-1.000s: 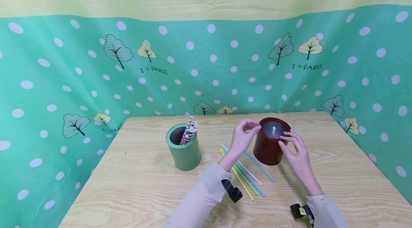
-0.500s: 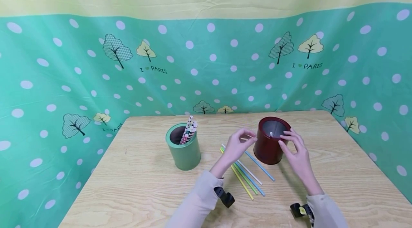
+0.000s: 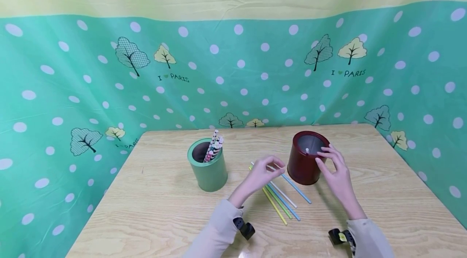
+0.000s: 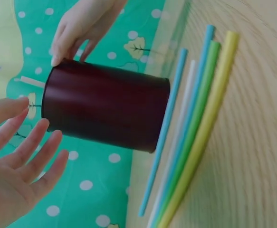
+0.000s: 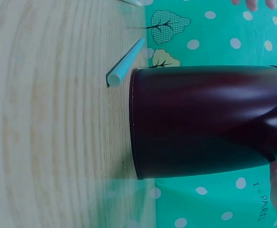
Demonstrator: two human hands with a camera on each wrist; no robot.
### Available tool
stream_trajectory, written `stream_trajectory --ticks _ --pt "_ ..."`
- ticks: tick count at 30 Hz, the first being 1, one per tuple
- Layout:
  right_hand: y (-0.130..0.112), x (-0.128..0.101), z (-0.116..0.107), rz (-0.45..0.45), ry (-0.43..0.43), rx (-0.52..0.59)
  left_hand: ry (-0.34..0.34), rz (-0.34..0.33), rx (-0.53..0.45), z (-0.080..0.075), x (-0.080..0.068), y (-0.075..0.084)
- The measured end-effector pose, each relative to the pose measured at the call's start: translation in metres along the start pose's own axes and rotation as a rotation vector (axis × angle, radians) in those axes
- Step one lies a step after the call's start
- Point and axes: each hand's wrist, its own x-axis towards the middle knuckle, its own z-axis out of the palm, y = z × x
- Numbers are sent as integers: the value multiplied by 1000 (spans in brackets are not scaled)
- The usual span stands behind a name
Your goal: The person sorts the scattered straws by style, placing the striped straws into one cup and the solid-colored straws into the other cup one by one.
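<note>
A dark red canister (image 3: 304,169) stands upright at the right of the table. A thin white straw (image 4: 32,82) leans inside it, its tip just past the rim in the left wrist view. My right hand (image 3: 339,179) touches the canister's right side near the rim with relaxed fingers (image 3: 333,156). Left of the canister my left hand (image 3: 264,171) hovers over loose straws, thumb and fingertips bent toward each other with nothing visible between them. Those straws, a yellow one (image 3: 276,208), a green one (image 3: 281,202), a white one (image 3: 285,195) and blue ones (image 3: 302,193), lie diagonally below.
A green canister (image 3: 211,177) stands to the left, holding several patterned paper straws (image 3: 213,147). The wooden table (image 3: 153,209) meets a green polka-dot cloth (image 3: 240,71) at its back edge.
My left hand has drawn back from the red canister's rim, left and downward. The white straw inside has tipped from the middle to the near rim. My right hand stays in place.
</note>
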Motion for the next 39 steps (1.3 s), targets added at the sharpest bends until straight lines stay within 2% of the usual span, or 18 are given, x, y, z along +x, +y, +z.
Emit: stream_trajectory --ticks 7,12,19,23,28,33,39 --pt "0 0 0 -5 -2 -5 -111 -12 45 -8 -10 -6" --pt "0 0 0 -11 3 -2 -152 -28 85 -11 -17 -9" --pt "-1 0 1 -17 8 3 -190 -8 193 -14 -24 -16" --pt "-1 0 1 -19 13 -3 -226 -27 213 -16 -28 -19" --pt "14 -1 2 -18 16 -1 -286 -55 245 -15 -33 -26" --pt "37 -1 4 -7 8 3 -340 -21 296 -14 -35 -29" --pt "40 -1 4 -12 10 7 -388 49 383 -13 -34 -32"
